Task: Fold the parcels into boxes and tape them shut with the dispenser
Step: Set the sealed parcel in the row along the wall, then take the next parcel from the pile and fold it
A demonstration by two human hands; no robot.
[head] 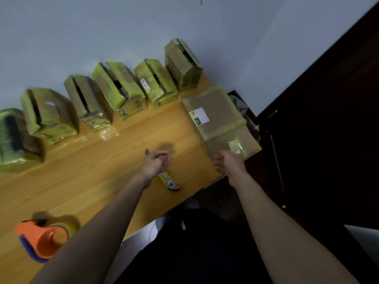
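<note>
Beside left hand [154, 163], cutter [169, 181] lengthwise.

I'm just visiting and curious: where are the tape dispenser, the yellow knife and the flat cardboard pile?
tape dispenser [42, 240]: head view, on its orange body.
yellow knife [170, 181]: head view, on its handle end.
flat cardboard pile [217, 111]: head view, on the top sheet's brown face.
</note>
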